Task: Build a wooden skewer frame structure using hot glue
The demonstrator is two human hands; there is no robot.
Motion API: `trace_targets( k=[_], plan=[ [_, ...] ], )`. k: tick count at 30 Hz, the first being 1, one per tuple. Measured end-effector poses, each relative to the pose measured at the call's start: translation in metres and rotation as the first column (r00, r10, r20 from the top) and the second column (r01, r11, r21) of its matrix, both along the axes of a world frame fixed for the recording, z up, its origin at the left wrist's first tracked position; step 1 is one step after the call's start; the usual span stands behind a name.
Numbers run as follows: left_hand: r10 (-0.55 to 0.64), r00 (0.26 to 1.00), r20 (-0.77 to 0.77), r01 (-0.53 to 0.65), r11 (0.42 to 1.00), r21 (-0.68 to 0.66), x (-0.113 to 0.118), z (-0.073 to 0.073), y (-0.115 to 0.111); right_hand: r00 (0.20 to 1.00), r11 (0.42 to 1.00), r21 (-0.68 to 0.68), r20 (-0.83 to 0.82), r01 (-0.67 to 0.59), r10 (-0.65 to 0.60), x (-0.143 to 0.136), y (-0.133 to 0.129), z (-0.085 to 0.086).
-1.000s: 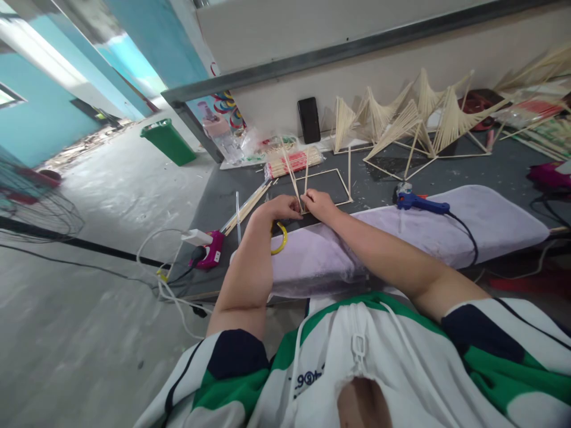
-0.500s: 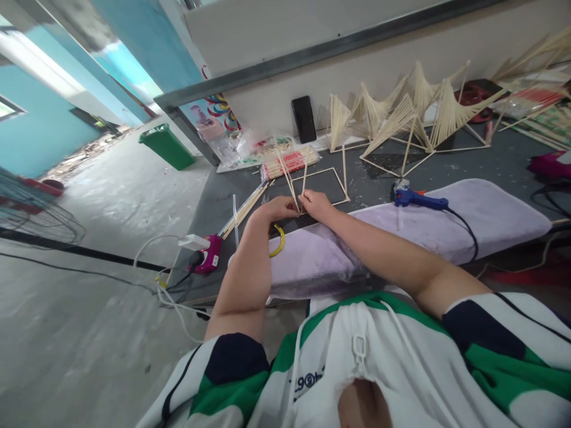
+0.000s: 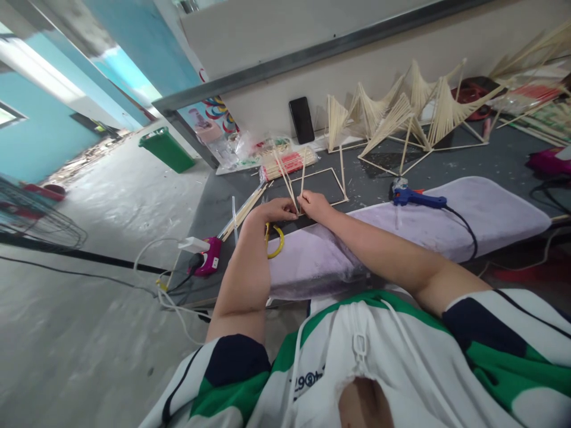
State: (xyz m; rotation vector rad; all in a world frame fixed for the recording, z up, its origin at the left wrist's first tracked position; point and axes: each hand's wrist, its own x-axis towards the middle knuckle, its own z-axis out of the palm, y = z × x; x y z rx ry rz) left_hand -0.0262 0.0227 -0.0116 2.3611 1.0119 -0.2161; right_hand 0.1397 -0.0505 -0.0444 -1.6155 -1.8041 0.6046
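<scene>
Grey table (image 3: 377, 185), pale wall (image 3: 263, 110), concrete floor (image 3: 118, 184); one stick frame (image 3: 317, 173), long axis left to right, uprights pointing up, near-left corner pinched by my left hand (image 3: 279, 208) and right hand (image 3: 313, 205)

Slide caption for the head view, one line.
Left hand and right hand at one corner of a thin stick frame; blue glue gun to the right.

Light is even but dim over the table (image 3: 372, 193). A bright opening (image 3: 130, 71) glares at ten o'clock, and the floor (image 3: 107, 190) carries a pale sheen. Faint shadows mark the wall (image 3: 267, 98) at one o'clock. The wide lens stretches the edges; the thin sticks (image 3: 303, 172) near centre look slightly soft.
</scene>
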Motion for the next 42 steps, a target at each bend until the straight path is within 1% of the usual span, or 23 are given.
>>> trace_targets(
  k=[4,9,16,21,26,32,36,42],
  plan=[
    [0.003,0.998,-0.055,0.0,0.999,0.046,0.0025,0.0019,-0.0023,1.0,1.0,0.0,-0.013,0.005,-0.005,0.0003,0.0013,-0.001],
    [-0.007,0.997,-0.078,0.013,0.997,0.074,0.004,0.0032,-0.0036,0.999,1.0,0.003,-0.031,0.009,-0.009,0.0005,0.0026,-0.003],
    [0.013,0.999,-0.043,-0.01,0.997,0.072,0.005,-0.0011,-0.0036,1.0,1.0,0.01,-0.023,0.013,-0.013,0.0009,0.0023,-0.0016],
    [-0.024,0.999,-0.037,0.026,0.998,0.052,0.0071,0.0015,-0.0054,1.0,1.0,0.005,-0.012,0.016,-0.016,0.0006,0.0032,-0.0022],
    [-0.038,0.999,-0.033,0.041,0.996,0.082,0.0064,0.0026,-0.0055,1.0,1.0,0.015,-0.005,0.027,-0.027,-0.0002,0.0046,-0.0048],
    [0.017,1.0,0.012,-0.017,0.998,0.055,0.006,0.0006,-0.0061,0.999,1.0,0.014,-0.042,0.007,-0.007,-0.0005,0.004,-0.0061],
    [0.019,1.0,0.015,-0.02,0.998,0.059,0.0073,0.0008,-0.0066,0.999,1.0,0.007,-0.036,0.005,-0.005,-0.0001,0.0027,-0.0039],
    [0.016,0.999,0.038,-0.017,1.0,0.006,0.0072,0.0003,-0.0065,1.0,1.0,0.002,-0.02,0.007,-0.007,0.0005,0.0026,-0.0016]
  ],
)
